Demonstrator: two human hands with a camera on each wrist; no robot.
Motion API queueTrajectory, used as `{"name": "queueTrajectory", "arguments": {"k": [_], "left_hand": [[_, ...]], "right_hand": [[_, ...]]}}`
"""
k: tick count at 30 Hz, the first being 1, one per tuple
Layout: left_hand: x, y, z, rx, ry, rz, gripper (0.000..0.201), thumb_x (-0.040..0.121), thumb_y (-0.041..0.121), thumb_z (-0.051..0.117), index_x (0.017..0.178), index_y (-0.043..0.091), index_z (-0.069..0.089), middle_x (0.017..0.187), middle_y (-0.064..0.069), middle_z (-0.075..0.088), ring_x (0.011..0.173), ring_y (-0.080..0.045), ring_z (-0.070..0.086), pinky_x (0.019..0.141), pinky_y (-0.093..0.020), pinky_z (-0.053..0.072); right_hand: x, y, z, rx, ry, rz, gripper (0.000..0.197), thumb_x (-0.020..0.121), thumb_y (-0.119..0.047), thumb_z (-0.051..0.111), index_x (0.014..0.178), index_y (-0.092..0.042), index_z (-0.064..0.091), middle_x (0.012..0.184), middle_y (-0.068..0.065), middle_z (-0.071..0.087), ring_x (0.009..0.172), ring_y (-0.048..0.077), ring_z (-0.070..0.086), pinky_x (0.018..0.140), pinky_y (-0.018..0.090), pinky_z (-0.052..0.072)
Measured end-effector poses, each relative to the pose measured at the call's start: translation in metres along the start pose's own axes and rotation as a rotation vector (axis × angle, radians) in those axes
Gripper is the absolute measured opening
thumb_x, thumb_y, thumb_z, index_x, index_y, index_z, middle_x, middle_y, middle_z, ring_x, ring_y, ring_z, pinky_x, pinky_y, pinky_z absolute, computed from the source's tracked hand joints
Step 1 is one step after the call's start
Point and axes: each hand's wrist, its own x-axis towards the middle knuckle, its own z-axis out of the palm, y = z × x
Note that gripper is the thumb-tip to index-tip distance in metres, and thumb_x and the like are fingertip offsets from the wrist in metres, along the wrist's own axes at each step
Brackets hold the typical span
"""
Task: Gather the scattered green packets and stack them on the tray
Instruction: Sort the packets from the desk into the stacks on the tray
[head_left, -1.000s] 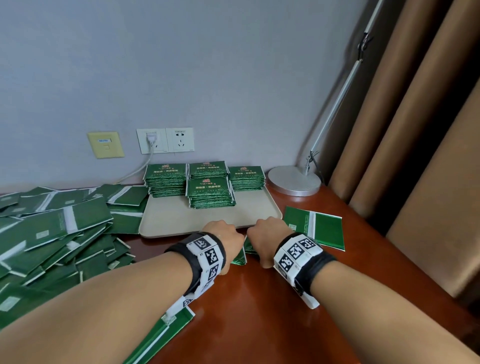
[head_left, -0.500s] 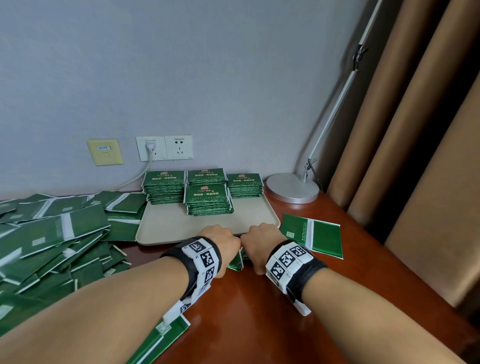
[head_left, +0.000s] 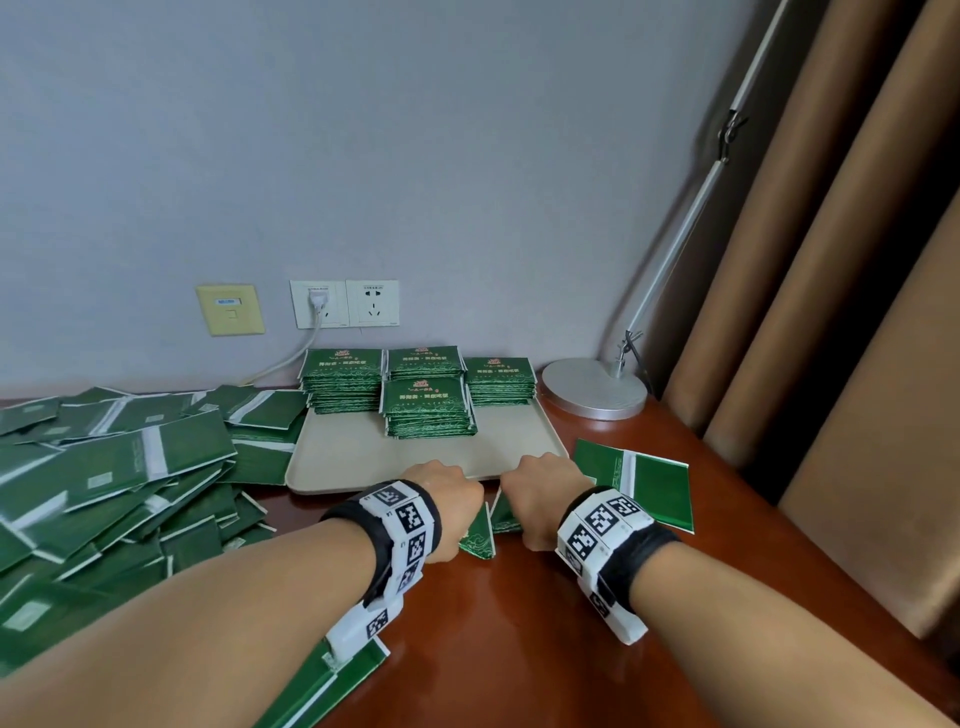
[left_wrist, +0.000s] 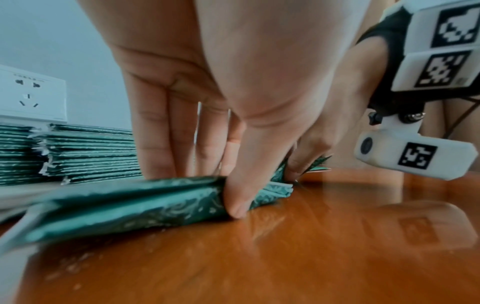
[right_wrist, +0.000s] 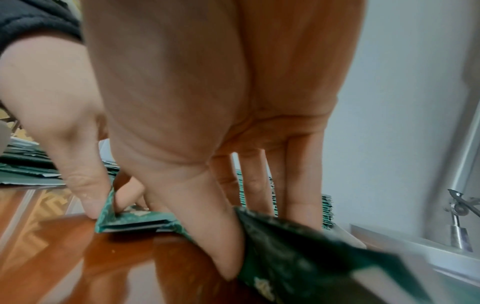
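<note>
Four packet stacks (head_left: 428, 410) on my tray (head_left: 353, 457), head view, both fists meeting at its near edge, left wrist view, left hand (left_wrist: 221, 102) pinching a packet bundle (left_wrist: 124, 203) on the table (left_wrist: 285, 257), right wrist view, right hand (right_wrist: 221, 123) pinching its other end (right_wrist: 298, 246).

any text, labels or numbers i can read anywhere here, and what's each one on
No text reads clearly enough to quote.
Stacked packets on the tray: gold logo and a white line of Chinese characters, too small to read.
Wall sockets: tiny print along the top, unreadable.
Yellow wall plate: small blue label, unreadable.
Wrist bands: black-and-white square code markers, no letters.
</note>
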Motion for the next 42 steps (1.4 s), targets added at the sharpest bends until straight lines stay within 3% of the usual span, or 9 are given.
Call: {"name": "queueTrajectory", "arguments": {"k": [5, 8, 12, 16, 21, 26, 29, 37, 42], "left_hand": [[-0.004, -0.005, -0.008, -0.016, -0.031, 0.04, 0.008, 0.088, 0.018, 0.066, 0.096, 0.018, 0.067, 0.098, -0.007, 0.065, 0.092, -0.03, 0.065, 0.083, -0.04, 0.056], [-0.006, -0.015, -0.022, -0.081, -0.005, 0.068, 0.002, 0.093, 0.021, 0.062, 0.095, 0.02, 0.063, 0.083, 0.002, 0.053, 0.09, -0.026, 0.061, 0.08, -0.034, 0.051], [-0.002, -0.045, -0.051, -0.117, 0.122, 0.031, 0.007, 0.094, 0.023, 0.06, 0.088, 0.022, 0.06, 0.085, 0.003, 0.063, 0.083, -0.018, 0.063, 0.081, -0.035, 0.054], [0.013, -0.077, -0.084, -0.103, 0.248, -0.038, 0.012, 0.096, 0.027, 0.059, 0.085, 0.024, 0.056, 0.084, 0.004, 0.06, 0.08, -0.017, 0.059, 0.071, -0.029, 0.047], [0.042, -0.103, -0.089, -0.014, 0.423, -0.139, 0.023, 0.095, 0.019, 0.053, 0.077, 0.028, 0.042, 0.078, 0.005, 0.048, 0.077, -0.022, 0.059, 0.065, -0.031, 0.047], [0.07, -0.114, -0.071, 0.06, 0.359, -0.144, 0.038, 0.09, 0.005, 0.05, 0.068, 0.025, 0.027, 0.075, 0.001, 0.05, 0.073, -0.024, 0.058, 0.063, -0.033, 0.052], [0.084, -0.117, -0.06, 0.102, 0.322, -0.147, 0.041, 0.091, 0.004, 0.049, 0.068, 0.023, 0.022, 0.074, 0.004, 0.044, 0.071, -0.023, 0.052, 0.06, -0.032, 0.045], [0.101, -0.125, -0.041, 0.06, 0.254, -0.129, 0.011, 0.094, 0.009, 0.051, 0.099, 0.018, 0.051, 0.094, 0.001, 0.059, 0.083, -0.025, 0.06, 0.064, -0.033, 0.04], [0.1, -0.129, -0.034, -0.022, 0.158, -0.082, 0.038, 0.099, 0.027, 0.054, 0.136, 0.031, 0.053, 0.129, 0.003, 0.06, 0.113, -0.026, 0.06, 0.086, -0.037, 0.048]], "right_hand": [[-0.002, 0.001, -0.013, -0.029, -0.078, -0.044, 0.019, 0.079, -0.012, 0.073, 0.093, -0.01, 0.061, 0.087, 0.008, 0.054, 0.077, 0.027, 0.056, 0.067, 0.033, 0.05], [0.003, 0.019, -0.023, 0.06, -0.091, -0.058, 0.015, 0.078, -0.005, 0.067, 0.078, -0.012, 0.054, 0.074, 0.005, 0.052, 0.073, 0.028, 0.056, 0.062, 0.029, 0.047], [0.022, 0.051, -0.047, 0.197, 0.02, -0.049, 0.014, 0.073, -0.002, 0.062, 0.085, -0.007, 0.069, 0.08, 0.009, 0.069, 0.076, 0.026, 0.065, 0.066, 0.031, 0.055], [0.048, 0.076, -0.072, 0.216, 0.253, 0.013, 0.016, 0.08, -0.016, 0.066, 0.076, -0.025, 0.054, 0.082, 0.002, 0.06, 0.08, 0.024, 0.058, 0.067, 0.026, 0.039], [0.091, 0.092, -0.085, 0.234, 0.45, 0.102, 0.013, 0.083, -0.019, 0.062, 0.093, -0.026, 0.057, 0.092, 0.007, 0.056, 0.089, 0.033, 0.059, 0.069, 0.031, 0.037], [0.136, 0.103, -0.079, 0.183, 0.456, 0.16, 0.02, 0.083, -0.013, 0.058, 0.101, -0.021, 0.058, 0.098, 0.009, 0.061, 0.079, 0.03, 0.051, 0.067, 0.033, 0.039], [0.162, 0.108, -0.068, 0.167, 0.432, 0.151, 0.022, 0.083, -0.01, 0.056, 0.103, -0.02, 0.055, 0.102, 0.006, 0.062, 0.081, 0.028, 0.049, 0.069, 0.033, 0.039], [0.205, 0.109, -0.041, 0.145, 0.296, 0.13, 0.028, 0.086, -0.01, 0.054, 0.113, -0.015, 0.051, 0.109, 0.007, 0.058, 0.097, 0.031, 0.056, 0.071, 0.034, 0.039], [0.21, 0.109, -0.031, 0.198, 0.228, 0.063, 0.038, 0.09, -0.028, 0.057, 0.124, -0.014, 0.049, 0.112, 0.009, 0.057, 0.105, 0.034, 0.058, 0.079, 0.038, 0.049]]}}
